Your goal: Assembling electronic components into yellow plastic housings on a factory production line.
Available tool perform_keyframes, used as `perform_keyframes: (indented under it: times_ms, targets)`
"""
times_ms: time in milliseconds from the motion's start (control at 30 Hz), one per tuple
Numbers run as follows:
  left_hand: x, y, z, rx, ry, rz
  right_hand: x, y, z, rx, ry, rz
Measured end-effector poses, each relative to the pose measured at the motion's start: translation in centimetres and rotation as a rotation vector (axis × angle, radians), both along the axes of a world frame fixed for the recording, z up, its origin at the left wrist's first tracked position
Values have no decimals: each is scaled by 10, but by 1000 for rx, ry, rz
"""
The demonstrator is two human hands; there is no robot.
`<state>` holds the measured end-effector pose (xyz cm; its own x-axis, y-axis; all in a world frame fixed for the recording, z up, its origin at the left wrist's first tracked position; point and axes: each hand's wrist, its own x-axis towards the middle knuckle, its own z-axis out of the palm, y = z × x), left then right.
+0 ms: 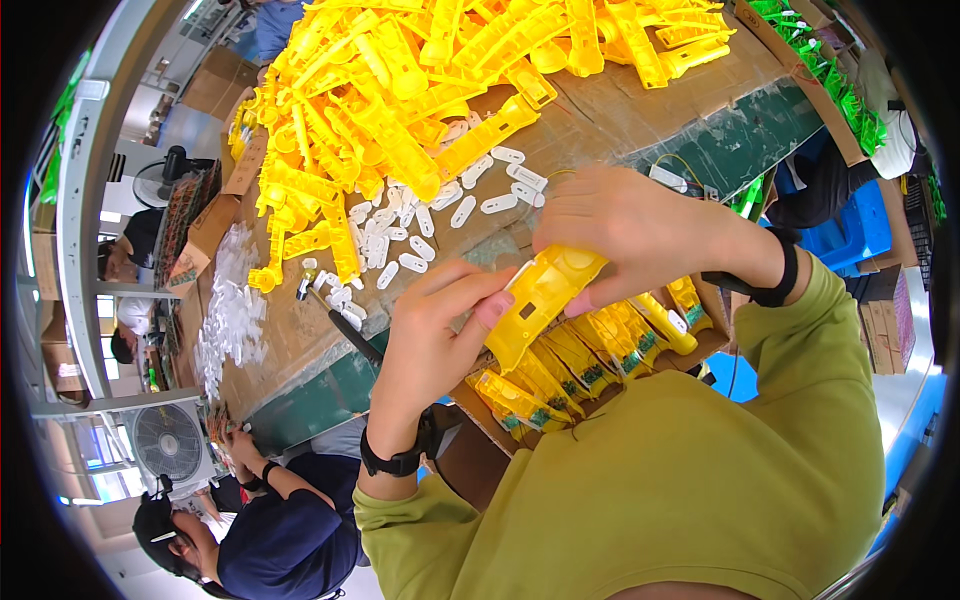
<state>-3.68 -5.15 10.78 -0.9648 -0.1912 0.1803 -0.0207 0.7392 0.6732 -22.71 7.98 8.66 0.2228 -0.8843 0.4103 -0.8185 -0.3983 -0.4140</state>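
Observation:
Between my two hands is a yellow plastic housing (538, 302), tilted, with a small dark rectangular opening in its face. My left hand (440, 325) grips its left edge, thumb pressed on the near side. From above, my right hand (620, 225) wraps over its far right end, thumb against the lower edge. Just below the housing, a cardboard box (712, 338) holds several yellow housings (560, 365) with green circuit boards and thin wires. Beyond my hands, small white oval plastic pieces (463, 210) lie scattered on the cardboard-covered table (300, 350).
A large heap of yellow housings (400, 90) covers the far table. A hammer-like tool (345, 325) lies left of my left hand. Clear plastic pieces (232, 310) are piled further left. A co-worker in dark blue (290, 525) sits at lower left. Green parts (820, 75) fill a box at far right.

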Motion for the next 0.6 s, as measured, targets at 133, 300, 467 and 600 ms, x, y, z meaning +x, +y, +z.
perform_keyframes:
  times_ms: [133,300,467,600]
  targets:
    - [2,-3,-4,135,-136,-36,8,2,-2,-43,53,62]
    - [5,-4,-25,425,-512,-100,24,10,-20,22,78,107]
    - [3,-9,-59,602,-578,-231,34,15,-29,102,128,162]
    - [1,-16,-74,780,-705,-317,32,12,-42,120,142,181]
